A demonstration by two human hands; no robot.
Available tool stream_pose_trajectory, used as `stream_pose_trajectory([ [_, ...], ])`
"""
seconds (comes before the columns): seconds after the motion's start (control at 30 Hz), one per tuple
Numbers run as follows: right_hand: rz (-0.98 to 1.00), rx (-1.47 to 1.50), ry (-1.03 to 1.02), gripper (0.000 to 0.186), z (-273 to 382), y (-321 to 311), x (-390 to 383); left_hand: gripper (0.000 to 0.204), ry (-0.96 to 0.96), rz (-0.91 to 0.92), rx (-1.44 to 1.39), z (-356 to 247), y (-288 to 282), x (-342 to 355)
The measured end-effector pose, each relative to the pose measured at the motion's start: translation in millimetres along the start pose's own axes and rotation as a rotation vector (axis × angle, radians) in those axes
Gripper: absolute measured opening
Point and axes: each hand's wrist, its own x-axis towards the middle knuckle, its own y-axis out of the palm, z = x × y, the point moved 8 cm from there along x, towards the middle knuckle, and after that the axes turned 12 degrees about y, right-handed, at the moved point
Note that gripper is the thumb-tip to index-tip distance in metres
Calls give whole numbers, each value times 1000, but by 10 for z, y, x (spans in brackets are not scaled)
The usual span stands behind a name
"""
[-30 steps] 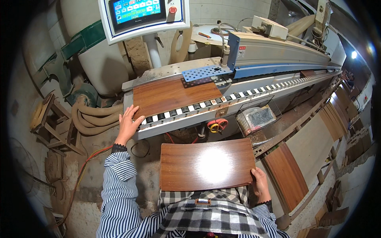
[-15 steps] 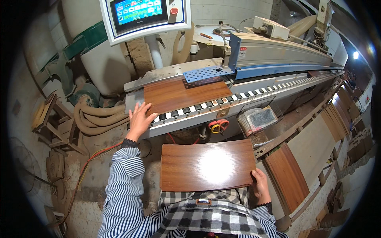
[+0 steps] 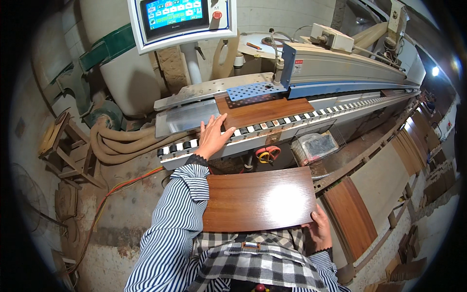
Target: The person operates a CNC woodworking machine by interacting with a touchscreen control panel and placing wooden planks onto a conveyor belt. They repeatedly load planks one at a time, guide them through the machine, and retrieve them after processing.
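Note:
A brown wood-grain board (image 3: 265, 112) lies flat on the feed table of a long machine, its far part under a blue perforated guard (image 3: 255, 90). My left hand (image 3: 214, 135) rests with spread fingers on the near left end of that board, beside the row of black and white conveyor pads (image 3: 292, 119). Across my lap is another brown board (image 3: 253, 202), with bright glare on its face. My right hand (image 3: 319, 228) grips its right edge, the fingers partly hidden beneath. Whether more boards lie under it, I cannot tell.
A control panel (image 3: 182, 22) with a lit screen and red button stands above the machine. Brown boards (image 3: 351, 214) are stacked at the right. Below the machine hang red and yellow rings (image 3: 267, 155) and a wire basket (image 3: 318, 146). Thick hoses (image 3: 116, 146) and a wooden stool (image 3: 68, 146) stand left.
The board on the machine has slid right along the conveyor, baring the metal plate at its left. My left hand has moved right with it. My right hand keeps hold of the lap board.

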Motion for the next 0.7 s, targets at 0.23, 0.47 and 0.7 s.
stream_pose_trajectory([
  [0.23,68,112,-67,53,117,24,3,51,10,-177,-570,149,-590,-581],
  [0.47,173,178,-67,53,365,660,489,60,110,35,-93,-217,-1120,-1412],
  [0.7,269,265,94,50,364,1389,1131,62,31,40,262,189,-1082,-1543],
])
